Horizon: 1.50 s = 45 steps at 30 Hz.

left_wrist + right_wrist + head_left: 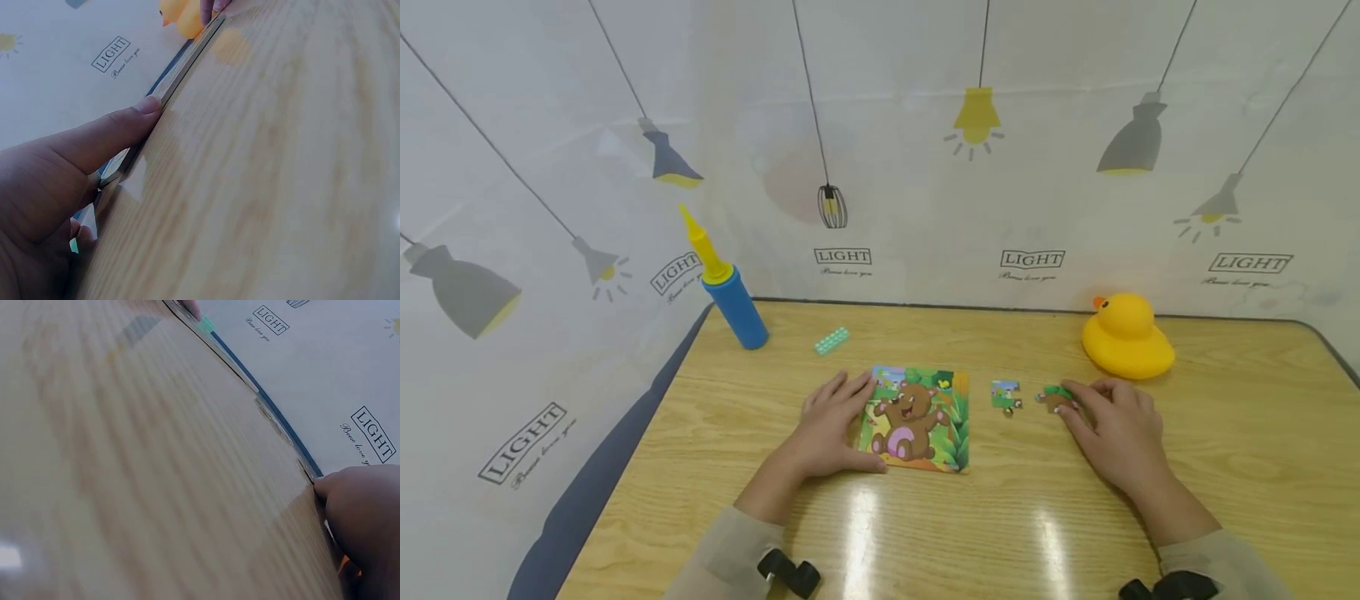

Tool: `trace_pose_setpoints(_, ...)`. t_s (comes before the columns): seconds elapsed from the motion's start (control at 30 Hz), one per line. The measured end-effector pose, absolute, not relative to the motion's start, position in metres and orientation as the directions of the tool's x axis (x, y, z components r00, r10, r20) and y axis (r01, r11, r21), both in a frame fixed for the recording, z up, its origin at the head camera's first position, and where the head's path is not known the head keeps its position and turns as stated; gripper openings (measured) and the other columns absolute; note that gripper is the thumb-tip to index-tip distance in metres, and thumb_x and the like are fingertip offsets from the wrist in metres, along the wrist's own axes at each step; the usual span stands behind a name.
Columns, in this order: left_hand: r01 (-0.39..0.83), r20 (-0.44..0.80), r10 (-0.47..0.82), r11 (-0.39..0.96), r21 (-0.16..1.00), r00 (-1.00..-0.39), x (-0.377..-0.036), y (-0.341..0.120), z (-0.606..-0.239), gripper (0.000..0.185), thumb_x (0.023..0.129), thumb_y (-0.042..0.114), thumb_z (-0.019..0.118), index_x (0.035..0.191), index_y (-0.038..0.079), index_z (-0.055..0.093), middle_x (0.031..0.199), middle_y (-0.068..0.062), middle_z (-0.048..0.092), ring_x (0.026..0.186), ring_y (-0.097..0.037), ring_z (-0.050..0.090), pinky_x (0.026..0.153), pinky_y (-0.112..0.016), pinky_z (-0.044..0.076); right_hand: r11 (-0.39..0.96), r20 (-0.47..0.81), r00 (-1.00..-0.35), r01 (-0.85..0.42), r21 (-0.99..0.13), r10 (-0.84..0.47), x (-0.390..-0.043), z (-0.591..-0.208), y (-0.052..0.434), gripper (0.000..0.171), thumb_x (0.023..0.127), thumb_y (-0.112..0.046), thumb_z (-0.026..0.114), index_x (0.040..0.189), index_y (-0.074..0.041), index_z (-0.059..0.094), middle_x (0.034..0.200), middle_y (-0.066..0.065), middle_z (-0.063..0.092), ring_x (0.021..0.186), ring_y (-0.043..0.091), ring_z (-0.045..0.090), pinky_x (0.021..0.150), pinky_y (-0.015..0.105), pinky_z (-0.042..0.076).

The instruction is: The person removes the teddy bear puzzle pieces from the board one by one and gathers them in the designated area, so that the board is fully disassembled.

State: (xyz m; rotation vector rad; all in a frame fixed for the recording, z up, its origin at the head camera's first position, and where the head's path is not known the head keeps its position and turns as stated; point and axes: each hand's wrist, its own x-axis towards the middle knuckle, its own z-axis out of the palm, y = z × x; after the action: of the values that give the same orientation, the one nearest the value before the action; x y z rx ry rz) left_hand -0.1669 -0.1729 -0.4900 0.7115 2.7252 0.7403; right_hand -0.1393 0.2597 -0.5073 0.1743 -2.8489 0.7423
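Note:
A square bear puzzle board (917, 421) lies flat at the middle of the wooden table (1000, 533). My left hand (844, 417) rests on its left side, fingers straight on the picture and thumb (115, 134) along the board's near edge (184, 62). Two loose pieces lie to the right of the board. One small piece (1006, 394) sits alone. My right hand (1070, 402) pinches the other, a green and brown piece (1054, 397), between index finger and thumb (362, 512) on the tabletop.
A yellow rubber duck (1126, 336) sits just behind my right hand. At the back left stand a blue and yellow hand pump (726, 292) and a small teal brick (832, 340). A printed curtain closes off the back and left sides.

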Motion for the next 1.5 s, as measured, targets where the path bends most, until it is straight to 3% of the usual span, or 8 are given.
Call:
trace_pose_setpoints(0.47,0.397,-0.087,0.501,0.769,0.501,-0.861,-0.168,-0.181,-0.491,0.129,0.075,0.067,0.09,0.172,0.015,0.021,0.179,0.0,0.015,0.163,-0.037,0.002,0.125,-0.065,0.005,0.89,0.229,-0.972,-0.151,-0.431,-0.054,-0.144,-0.51,0.249,0.041,0.108,-0.036,0.064,0.141,-0.012,0.067,0.13,0.026,0.051,0.117,0.054,0.041,0.087,0.069,0.031)
trace_pose_setpoints(0.8,0.393,-0.089,0.504,0.76,0.518,-0.859,-0.167,-0.18,-0.49,0.128,0.076,0.065,0.091,0.171,0.015,0.022,0.178,-0.002,0.016,0.163,-0.038,0.003,0.124,-0.066,0.005,0.88,0.236,-0.972,-0.107,-0.463,0.006,-0.141,-0.507,0.247,0.056,0.106,-0.044,0.063,0.142,0.0,0.062,0.137,0.031,0.053,0.123,0.055,0.042,0.09,0.071,0.03)
trace_pose_setpoints(1.07,0.397,-0.088,0.508,0.759,0.517,-0.857,-0.166,-0.178,-0.491,0.127,0.076,0.065,0.09,0.171,0.014,0.024,0.178,-0.003,0.018,0.163,-0.039,0.004,0.124,-0.068,0.005,0.872,0.343,-0.938,-0.208,-0.442,-0.05,-0.138,-0.508,0.221,0.035,0.098,-0.033,0.075,0.119,-0.004,0.074,0.126,0.021,0.057,0.122,0.048,0.044,0.091,0.068,0.029)
trace_pose_setpoints(1.5,0.404,-0.092,0.515,0.76,0.51,-0.852,-0.169,-0.174,-0.492,0.129,0.075,0.069,0.088,0.172,0.016,0.02,0.178,-0.001,0.015,0.163,-0.038,0.002,0.124,-0.066,0.006,0.855,0.318,-0.933,-0.299,-0.425,-0.168,-0.142,-0.506,0.166,0.041,0.099,-0.039,0.073,0.125,-0.007,0.074,0.132,0.019,0.058,0.126,0.044,0.044,0.096,0.065,0.03)
